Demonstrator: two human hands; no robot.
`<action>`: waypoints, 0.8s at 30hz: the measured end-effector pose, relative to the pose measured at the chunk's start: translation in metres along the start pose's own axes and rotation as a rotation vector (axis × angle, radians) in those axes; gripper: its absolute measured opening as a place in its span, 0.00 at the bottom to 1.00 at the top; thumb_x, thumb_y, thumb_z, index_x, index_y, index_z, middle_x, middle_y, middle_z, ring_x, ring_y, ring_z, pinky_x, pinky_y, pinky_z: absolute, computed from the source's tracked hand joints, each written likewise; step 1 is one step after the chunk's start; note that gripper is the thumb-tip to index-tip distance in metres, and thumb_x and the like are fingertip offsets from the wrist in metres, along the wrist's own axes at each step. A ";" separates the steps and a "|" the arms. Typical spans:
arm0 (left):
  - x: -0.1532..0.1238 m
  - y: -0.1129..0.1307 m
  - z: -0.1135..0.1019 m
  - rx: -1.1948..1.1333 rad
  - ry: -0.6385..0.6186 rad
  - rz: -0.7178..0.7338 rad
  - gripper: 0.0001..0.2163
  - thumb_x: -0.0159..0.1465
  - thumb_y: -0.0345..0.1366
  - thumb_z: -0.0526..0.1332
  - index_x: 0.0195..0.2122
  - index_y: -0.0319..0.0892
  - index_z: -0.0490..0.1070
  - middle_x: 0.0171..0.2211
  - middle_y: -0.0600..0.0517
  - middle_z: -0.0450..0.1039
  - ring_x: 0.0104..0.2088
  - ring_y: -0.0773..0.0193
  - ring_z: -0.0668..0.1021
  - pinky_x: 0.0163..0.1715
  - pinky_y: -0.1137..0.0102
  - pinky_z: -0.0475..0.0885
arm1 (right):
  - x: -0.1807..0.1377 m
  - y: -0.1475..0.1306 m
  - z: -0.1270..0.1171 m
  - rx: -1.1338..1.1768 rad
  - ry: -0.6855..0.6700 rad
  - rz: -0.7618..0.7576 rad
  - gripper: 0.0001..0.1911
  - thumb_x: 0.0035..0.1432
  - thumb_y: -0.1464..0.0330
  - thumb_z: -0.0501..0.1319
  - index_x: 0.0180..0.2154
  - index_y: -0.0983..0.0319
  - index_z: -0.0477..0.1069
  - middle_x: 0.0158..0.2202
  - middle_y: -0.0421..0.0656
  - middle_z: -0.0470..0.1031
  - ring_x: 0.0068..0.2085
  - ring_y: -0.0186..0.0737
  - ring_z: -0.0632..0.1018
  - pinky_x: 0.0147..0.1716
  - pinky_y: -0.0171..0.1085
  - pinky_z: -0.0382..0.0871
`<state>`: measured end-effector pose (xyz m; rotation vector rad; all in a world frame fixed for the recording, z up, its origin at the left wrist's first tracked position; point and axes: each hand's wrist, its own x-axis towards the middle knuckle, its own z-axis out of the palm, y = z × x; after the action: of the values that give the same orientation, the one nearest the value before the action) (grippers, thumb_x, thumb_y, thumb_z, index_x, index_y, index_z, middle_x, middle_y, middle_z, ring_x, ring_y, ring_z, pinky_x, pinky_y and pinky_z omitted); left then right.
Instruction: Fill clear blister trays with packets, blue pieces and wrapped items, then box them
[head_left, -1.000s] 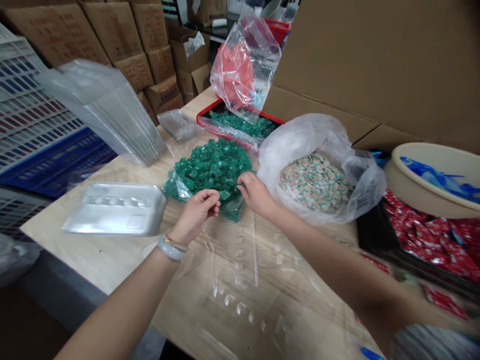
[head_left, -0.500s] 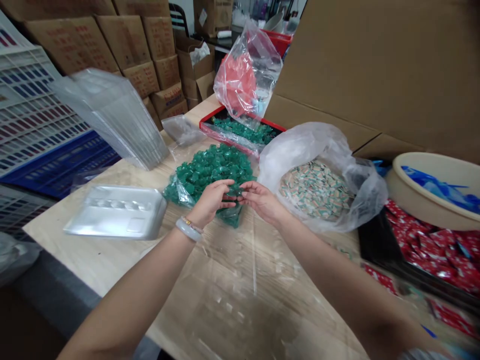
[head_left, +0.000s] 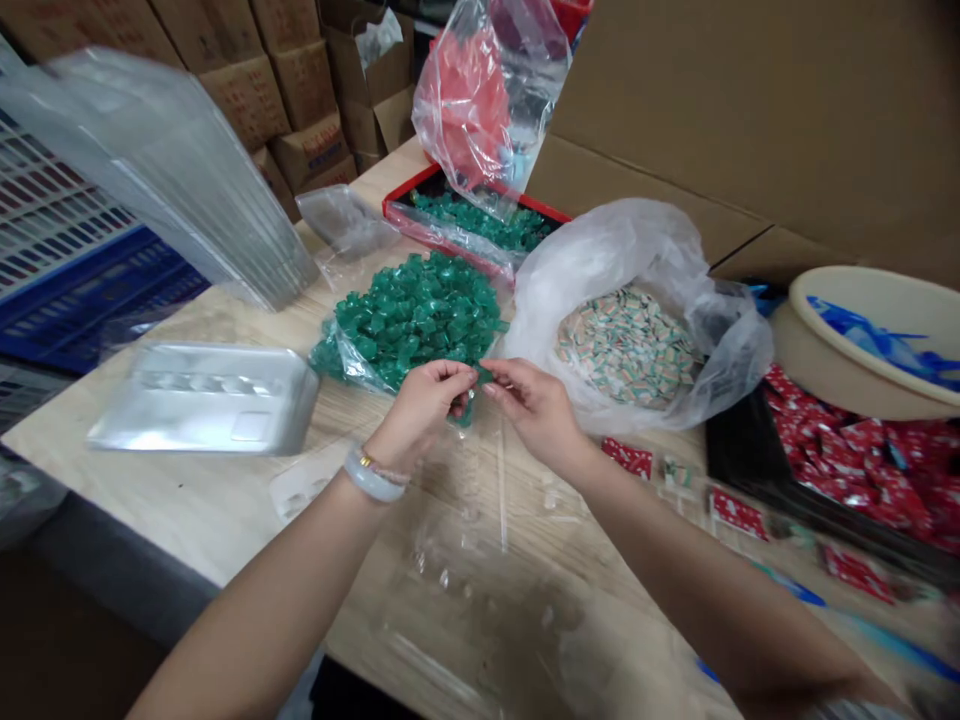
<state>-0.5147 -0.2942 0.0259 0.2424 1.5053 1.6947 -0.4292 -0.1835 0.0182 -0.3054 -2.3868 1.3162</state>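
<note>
My left hand [head_left: 427, 400] and my right hand [head_left: 534, 408] meet at the near edge of a heap of green wrapped candies [head_left: 416, 315] lying in an open clear bag. Both hands have their fingers curled and pinched; a green candy [head_left: 482, 376] shows between the fingertips of the two. A pale bracelet sits on my left wrist. Below the hands lies a clear plastic tray [head_left: 480, 560] with small pockets, flat on the wooden table [head_left: 225, 500].
A white bag of striped candies [head_left: 626, 345] sits right of the hands. Red wrapped packets [head_left: 862, 460] fill a black tray at right. A beige bowl [head_left: 870, 340], a stack of clear trays [head_left: 172, 170], a silver tray [head_left: 202, 395], a red tray [head_left: 480, 220] and cardboard boxes surround.
My hands came together at the near edge of the green heap, then drew slightly toward me with a green candy pinched between them. The view tilted downward.
</note>
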 end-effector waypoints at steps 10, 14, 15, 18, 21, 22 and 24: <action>-0.074 -0.068 -0.012 1.092 -0.095 0.283 0.10 0.57 0.32 0.53 0.40 0.39 0.66 0.38 0.47 0.65 0.39 0.61 0.69 0.43 0.65 0.64 | -0.063 0.019 -0.001 -0.358 -0.257 -0.009 0.10 0.53 0.75 0.54 0.37 0.64 0.71 0.32 0.46 0.73 0.34 0.38 0.73 0.36 0.37 0.68; -0.085 -0.080 -0.005 1.322 -0.222 0.317 0.11 0.59 0.31 0.52 0.43 0.39 0.65 0.40 0.47 0.64 0.39 0.61 0.69 0.42 0.66 0.65 | -0.063 0.029 0.004 -0.347 -0.289 -0.068 0.11 0.53 0.75 0.54 0.38 0.64 0.72 0.34 0.47 0.72 0.37 0.38 0.73 0.38 0.37 0.68; -0.086 -0.081 -0.004 1.344 -0.231 0.321 0.12 0.59 0.31 0.51 0.43 0.39 0.65 0.40 0.48 0.64 0.40 0.61 0.69 0.42 0.66 0.65 | -0.065 0.029 0.004 -0.343 -0.299 -0.081 0.11 0.54 0.75 0.54 0.38 0.64 0.71 0.34 0.47 0.72 0.37 0.37 0.73 0.38 0.36 0.68; -0.088 -0.080 -0.002 1.365 -0.233 0.320 0.13 0.60 0.31 0.50 0.45 0.39 0.64 0.41 0.48 0.64 0.40 0.61 0.69 0.42 0.67 0.65 | -0.070 0.030 0.001 -0.363 -0.331 -0.095 0.11 0.54 0.74 0.54 0.38 0.65 0.71 0.34 0.47 0.72 0.37 0.38 0.73 0.38 0.37 0.68; -0.088 -0.080 -0.002 1.352 -0.232 0.296 0.12 0.60 0.32 0.50 0.45 0.40 0.64 0.40 0.48 0.64 0.39 0.62 0.70 0.41 0.67 0.65 | -0.075 0.031 -0.002 -0.399 -0.351 -0.090 0.11 0.55 0.74 0.53 0.38 0.65 0.71 0.34 0.48 0.72 0.36 0.39 0.73 0.37 0.38 0.68; -0.088 -0.080 -0.003 1.342 -0.237 0.291 0.12 0.60 0.32 0.51 0.44 0.41 0.65 0.40 0.48 0.64 0.39 0.62 0.70 0.41 0.67 0.65 | -0.075 0.031 -0.003 -0.406 -0.366 -0.093 0.11 0.55 0.73 0.53 0.38 0.64 0.71 0.34 0.47 0.71 0.37 0.39 0.73 0.37 0.38 0.68; -0.087 -0.082 -0.003 1.318 -0.249 0.292 0.12 0.59 0.32 0.51 0.44 0.41 0.65 0.40 0.48 0.64 0.39 0.61 0.70 0.41 0.66 0.65 | -0.075 0.030 -0.002 -0.442 -0.408 -0.106 0.11 0.56 0.73 0.53 0.38 0.64 0.71 0.35 0.47 0.71 0.37 0.38 0.72 0.37 0.37 0.68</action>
<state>-0.4250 -0.3617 -0.0153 1.3326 2.2253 0.5541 -0.3612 -0.1942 -0.0242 -0.0248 -2.9853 0.8525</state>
